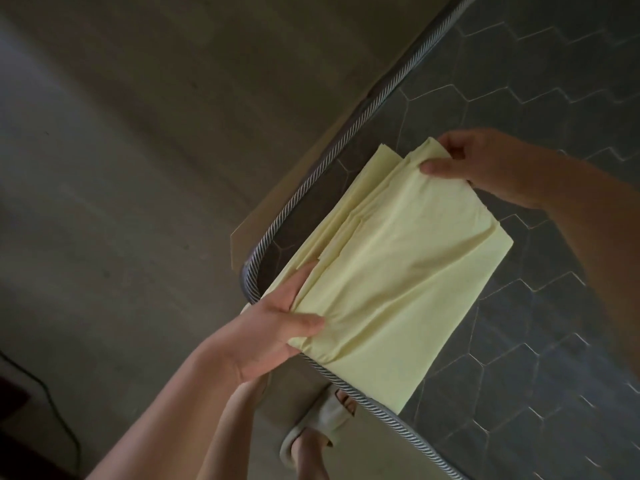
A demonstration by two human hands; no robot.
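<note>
A pale yellow folded cloth (391, 271) lies across the corner of a dark grey mattress (540, 98) quilted in hexagons. My left hand (273, 323) grips the cloth's near left end, thumb on top and fingers underneath. My right hand (485, 164) pinches the far end, thumb on top and fingers curled over the edge. Several folded layers show along the cloth's left side.
A striped piping cord (311, 209) runs along the mattress edge and round its corner. A cardboard sheet (242, 233) sticks out below the mattress. Grey concrete floor (121, 168) fills the left. My foot in a pale sandal (322, 424) stands beside the mattress. A dark cable (52, 403) lies at lower left.
</note>
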